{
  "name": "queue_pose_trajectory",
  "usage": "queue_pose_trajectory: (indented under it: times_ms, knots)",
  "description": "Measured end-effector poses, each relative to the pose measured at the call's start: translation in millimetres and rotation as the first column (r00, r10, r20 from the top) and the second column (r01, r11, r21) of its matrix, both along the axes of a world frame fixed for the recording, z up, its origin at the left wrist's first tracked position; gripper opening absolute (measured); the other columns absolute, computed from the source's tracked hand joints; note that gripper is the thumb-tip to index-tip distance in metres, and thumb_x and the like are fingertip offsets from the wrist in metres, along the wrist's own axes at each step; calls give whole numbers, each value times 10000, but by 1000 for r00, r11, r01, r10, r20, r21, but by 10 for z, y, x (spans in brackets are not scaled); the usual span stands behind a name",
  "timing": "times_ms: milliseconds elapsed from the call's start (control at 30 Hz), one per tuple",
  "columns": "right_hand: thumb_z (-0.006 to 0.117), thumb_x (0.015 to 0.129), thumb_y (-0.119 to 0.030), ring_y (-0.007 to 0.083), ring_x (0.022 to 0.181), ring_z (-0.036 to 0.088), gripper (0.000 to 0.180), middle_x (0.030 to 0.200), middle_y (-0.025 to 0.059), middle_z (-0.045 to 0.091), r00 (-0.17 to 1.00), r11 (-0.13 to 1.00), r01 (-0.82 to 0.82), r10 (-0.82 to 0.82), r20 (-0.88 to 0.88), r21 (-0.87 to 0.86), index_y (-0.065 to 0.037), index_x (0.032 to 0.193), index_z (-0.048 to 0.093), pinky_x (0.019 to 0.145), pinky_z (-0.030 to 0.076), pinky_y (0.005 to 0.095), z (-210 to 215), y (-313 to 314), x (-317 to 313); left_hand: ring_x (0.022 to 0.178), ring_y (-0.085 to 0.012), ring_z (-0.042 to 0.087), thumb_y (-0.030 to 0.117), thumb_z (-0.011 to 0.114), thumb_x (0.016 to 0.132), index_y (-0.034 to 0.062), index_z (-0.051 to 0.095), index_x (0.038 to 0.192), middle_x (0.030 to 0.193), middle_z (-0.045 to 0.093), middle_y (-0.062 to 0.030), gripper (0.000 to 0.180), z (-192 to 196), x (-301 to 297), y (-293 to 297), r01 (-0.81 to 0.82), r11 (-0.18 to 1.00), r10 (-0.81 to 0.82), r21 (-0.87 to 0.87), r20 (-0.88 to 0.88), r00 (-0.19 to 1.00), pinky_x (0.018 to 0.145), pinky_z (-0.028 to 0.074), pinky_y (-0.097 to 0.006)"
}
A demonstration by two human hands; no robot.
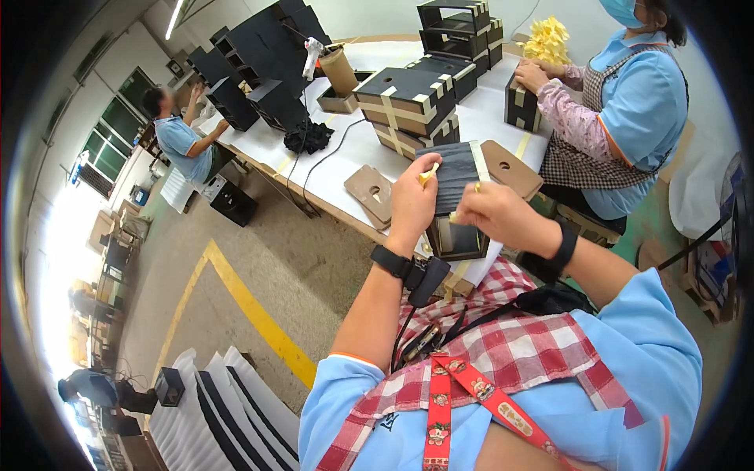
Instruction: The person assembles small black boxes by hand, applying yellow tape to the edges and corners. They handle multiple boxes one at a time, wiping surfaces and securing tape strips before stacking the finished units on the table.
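Note:
A small box with a dark grey streaked panel stands at the table's near edge, a pale tape strip along its right side. Its lower front, a dark frame, looks open inside. My left hand is closed on the box's left edge, and something yellow shows at its thumb and fingertip. At the right front of the box, my right hand has its fingers curled together in a pinch. Small yellow bits show at those fingers too; whether they are finger covers or tape, I cannot make out.
Brown boards with holes lie left of the box. Taped black boxes are stacked beyond it. A glue gun rests by a cardboard tube. At right a co-worker handles a black box, near a yellow heap.

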State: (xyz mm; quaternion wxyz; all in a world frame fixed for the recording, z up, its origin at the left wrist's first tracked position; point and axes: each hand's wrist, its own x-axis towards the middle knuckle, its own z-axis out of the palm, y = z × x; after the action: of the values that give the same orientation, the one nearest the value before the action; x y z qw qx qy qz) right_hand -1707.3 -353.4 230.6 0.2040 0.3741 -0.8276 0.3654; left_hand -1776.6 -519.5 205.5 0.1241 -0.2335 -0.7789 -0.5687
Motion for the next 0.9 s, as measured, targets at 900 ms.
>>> queue_pose_trajectory:
  times_ms: [900]
  knots:
    - [528, 909, -83, 102, 697, 564, 140, 922, 106, 603, 575, 880, -165, 453, 681, -445, 45, 870, 571, 620, 486, 232, -312, 51, 516, 818, -156, 617, 166, 479, 930, -9, 562, 1084, 962, 629, -97, 248, -849, 1923, -2007, -713, 695, 601, 90, 471, 645, 725, 458, -264]
